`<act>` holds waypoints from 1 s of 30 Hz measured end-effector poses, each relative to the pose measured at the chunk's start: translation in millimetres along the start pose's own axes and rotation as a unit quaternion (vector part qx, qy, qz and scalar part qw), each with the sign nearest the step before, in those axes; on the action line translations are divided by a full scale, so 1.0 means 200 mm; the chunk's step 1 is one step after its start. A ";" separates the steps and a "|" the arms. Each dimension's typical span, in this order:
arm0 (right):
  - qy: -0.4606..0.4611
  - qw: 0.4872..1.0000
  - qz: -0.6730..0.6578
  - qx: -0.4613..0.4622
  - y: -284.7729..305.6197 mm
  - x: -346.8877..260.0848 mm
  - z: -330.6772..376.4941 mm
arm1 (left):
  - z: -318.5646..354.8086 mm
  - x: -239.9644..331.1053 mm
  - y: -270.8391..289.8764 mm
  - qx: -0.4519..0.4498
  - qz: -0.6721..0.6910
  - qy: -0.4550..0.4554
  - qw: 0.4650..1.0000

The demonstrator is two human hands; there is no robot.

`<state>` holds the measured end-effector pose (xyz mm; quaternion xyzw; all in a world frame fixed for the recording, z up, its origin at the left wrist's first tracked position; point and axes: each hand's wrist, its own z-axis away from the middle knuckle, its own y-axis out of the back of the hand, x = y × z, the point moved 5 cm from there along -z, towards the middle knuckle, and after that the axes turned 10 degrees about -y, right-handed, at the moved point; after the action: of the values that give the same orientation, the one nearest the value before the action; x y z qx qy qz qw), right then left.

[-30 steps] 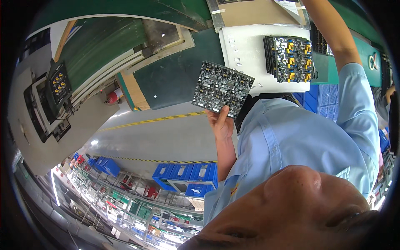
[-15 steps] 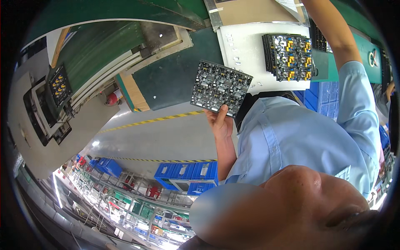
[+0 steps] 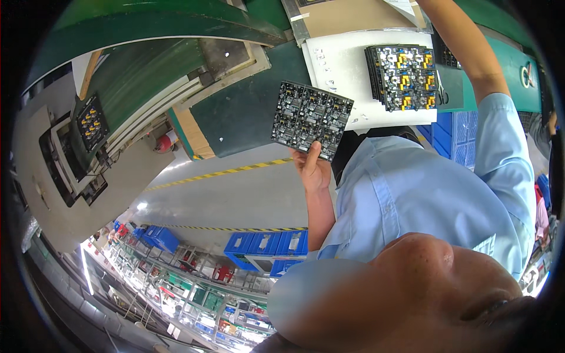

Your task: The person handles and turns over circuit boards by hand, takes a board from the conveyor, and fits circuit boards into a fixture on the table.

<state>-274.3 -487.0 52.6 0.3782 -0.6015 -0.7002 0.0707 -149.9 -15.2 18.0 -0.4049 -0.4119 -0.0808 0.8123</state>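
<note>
My left hand (image 3: 312,167) grips a dark circuit board panel (image 3: 312,120) by its near edge. The thumb lies on top of the panel, with the fingers partly hidden behind it. Small components cover the panel in repeating blocks. To its right, a stack of circuit board panels (image 3: 406,79) with yellow parts rests on a white mat (image 3: 338,59). My right forearm reaches up past that stack and leaves the picture at the top, so the right hand is out of sight. Black-handled scissors (image 3: 442,94) lie just right of the stack.
Small bits are scattered on the white mat. A dark green worktop (image 3: 241,109) extends left towards a machine (image 3: 56,159), where another board (image 3: 92,125) with yellow parts sits. More boards (image 3: 448,56) are partly hidden behind my right arm. Blue crates (image 3: 265,244) stand across the floor.
The view has shifted slightly. The panel stays in my left hand at nearly the same place and tilt. More of the scissors beside the stack now shows.
</note>
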 end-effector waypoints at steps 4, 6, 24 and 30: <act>-0.001 0.999 0.040 0.018 0.00 0.14 0.02 | 0.02 -0.05 -0.03 -0.013 -0.007 0.009 1.000; 0.007 0.999 0.026 0.031 -0.01 0.14 0.01 | 0.03 -0.05 -0.03 0.006 0.002 0.019 1.000; 0.043 0.987 0.054 0.148 0.07 0.21 -0.13 | -0.02 -0.05 -0.02 0.003 0.010 0.017 1.000; 0.048 0.986 0.043 0.157 0.10 0.19 -0.16 | -0.02 -0.04 -0.04 -0.008 0.021 0.008 1.000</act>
<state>-288.7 -538.6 53.9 0.3915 -0.7154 -0.5747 0.0689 -155.7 -24.1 15.8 -0.4195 -0.3958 -0.0706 0.8139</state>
